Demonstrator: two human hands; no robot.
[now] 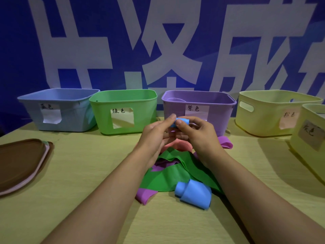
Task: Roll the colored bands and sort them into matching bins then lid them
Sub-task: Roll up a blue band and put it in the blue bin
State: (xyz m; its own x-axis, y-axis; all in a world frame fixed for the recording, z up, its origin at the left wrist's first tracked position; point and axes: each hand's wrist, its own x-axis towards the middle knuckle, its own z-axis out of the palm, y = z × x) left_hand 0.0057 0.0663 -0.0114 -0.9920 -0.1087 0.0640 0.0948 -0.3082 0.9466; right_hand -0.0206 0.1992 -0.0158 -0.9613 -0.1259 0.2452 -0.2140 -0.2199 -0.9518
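My left hand (156,132) and my right hand (197,132) together pinch a small rolled blue band (182,121), held above the table in front of the purple bin (199,103). Below my wrists lies a loose pile of bands: a green band (163,176), a purple band (143,195), a pink band (177,146) and another purple band (226,142). A second blue band (193,192), partly rolled, rests at the near side of the pile. The blue bin (58,101) stands at the far left, the green bin (123,99) beside it.
Two pale yellow bins (270,103) (309,132) with paper labels stand at the right. A stack of brown lids (21,161) with a pink edge lies at the left on the wooden table (79,182). A blue banner with white characters hangs behind.
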